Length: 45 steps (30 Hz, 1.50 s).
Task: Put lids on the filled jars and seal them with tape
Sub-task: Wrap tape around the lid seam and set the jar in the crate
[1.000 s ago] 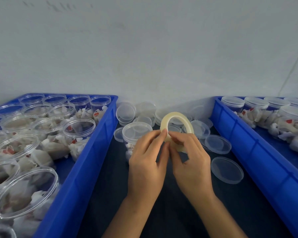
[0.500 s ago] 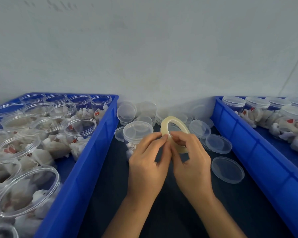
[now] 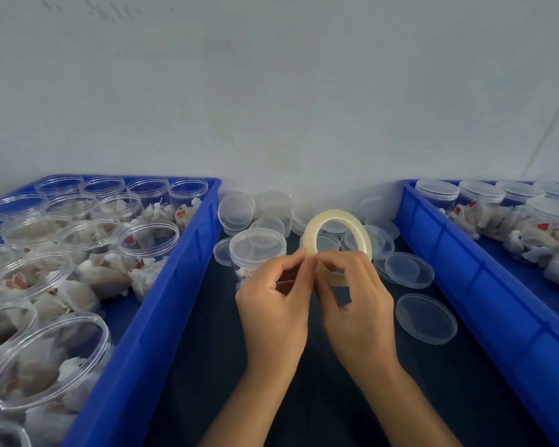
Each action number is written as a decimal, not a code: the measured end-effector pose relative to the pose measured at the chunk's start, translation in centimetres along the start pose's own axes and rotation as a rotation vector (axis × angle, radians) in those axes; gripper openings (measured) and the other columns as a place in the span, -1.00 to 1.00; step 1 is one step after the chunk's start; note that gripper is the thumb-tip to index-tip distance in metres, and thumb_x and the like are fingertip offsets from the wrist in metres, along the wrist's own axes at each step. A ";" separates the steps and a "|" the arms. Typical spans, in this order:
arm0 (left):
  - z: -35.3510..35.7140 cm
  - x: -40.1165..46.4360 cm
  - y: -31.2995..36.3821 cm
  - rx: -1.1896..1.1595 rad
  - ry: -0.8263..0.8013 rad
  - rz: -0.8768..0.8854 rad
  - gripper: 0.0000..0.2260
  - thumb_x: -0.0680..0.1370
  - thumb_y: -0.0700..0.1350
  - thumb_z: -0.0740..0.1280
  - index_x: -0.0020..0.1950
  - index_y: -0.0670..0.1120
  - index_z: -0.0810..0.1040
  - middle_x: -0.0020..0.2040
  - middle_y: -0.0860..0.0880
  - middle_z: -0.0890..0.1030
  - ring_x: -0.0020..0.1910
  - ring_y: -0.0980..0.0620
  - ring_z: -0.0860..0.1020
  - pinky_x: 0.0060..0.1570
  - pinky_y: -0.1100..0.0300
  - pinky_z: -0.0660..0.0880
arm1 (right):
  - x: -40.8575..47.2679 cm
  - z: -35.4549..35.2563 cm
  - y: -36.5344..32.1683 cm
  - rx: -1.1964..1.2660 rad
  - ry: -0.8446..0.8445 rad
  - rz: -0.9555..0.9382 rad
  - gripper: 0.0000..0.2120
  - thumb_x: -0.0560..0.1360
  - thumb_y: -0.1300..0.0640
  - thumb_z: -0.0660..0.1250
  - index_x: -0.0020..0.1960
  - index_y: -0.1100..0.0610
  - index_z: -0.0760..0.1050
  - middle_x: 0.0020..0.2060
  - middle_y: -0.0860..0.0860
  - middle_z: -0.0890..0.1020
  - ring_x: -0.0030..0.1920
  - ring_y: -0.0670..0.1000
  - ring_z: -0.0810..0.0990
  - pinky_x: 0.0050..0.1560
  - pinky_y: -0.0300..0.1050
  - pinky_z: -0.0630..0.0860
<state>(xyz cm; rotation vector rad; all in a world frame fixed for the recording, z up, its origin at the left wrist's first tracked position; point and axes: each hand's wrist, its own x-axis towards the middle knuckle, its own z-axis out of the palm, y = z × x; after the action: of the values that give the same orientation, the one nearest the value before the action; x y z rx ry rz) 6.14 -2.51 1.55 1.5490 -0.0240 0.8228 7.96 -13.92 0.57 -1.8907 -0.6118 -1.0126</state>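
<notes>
A roll of clear tape point(image 3: 310, 229) stands upright above the dark table. My right hand point(image 3: 357, 304) grips its lower part, fingers curled round the ring. The thumb and forefinger of my left hand point(image 3: 273, 304) pinch at the roll's left edge, where the tape end seems to be. Just behind my left hand stands a filled jar with a clear lid point(image 3: 257, 245) on it. Loose clear lids point(image 3: 426, 318) lie on the table to the right and in a pile point(image 3: 268, 209) at the back.
A blue bin point(image 3: 162, 301) on the left holds several open filled jars point(image 3: 147, 240). A blue bin point(image 3: 484, 285) on the right holds several lidded jars point(image 3: 437, 191). A pale wall rises close behind the table.
The tape roll has turned a little, showing more of its ring. My left fingers have curled into a pinch at its edge. Both hands stay in the same spot.
</notes>
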 end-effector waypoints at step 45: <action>-0.6 1.3 1.2 -0.267 -0.087 -0.341 -0.93 0.62 -0.24 0.46 -0.02 -0.13 0.74 -0.17 -0.08 0.77 -0.17 -0.06 0.77 -0.17 0.23 0.68 | 0.3 -0.3 0.2 0.024 -0.001 -0.042 -0.70 0.53 0.35 0.51 0.16 0.07 0.58 0.03 -0.18 0.63 0.09 -0.26 0.60 0.05 -0.43 0.49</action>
<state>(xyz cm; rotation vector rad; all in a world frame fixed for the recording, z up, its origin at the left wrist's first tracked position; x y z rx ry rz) 6.23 -1.57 3.23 1.2886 0.0632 0.4616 8.16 -14.32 0.81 -1.8648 -0.6636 -1.0263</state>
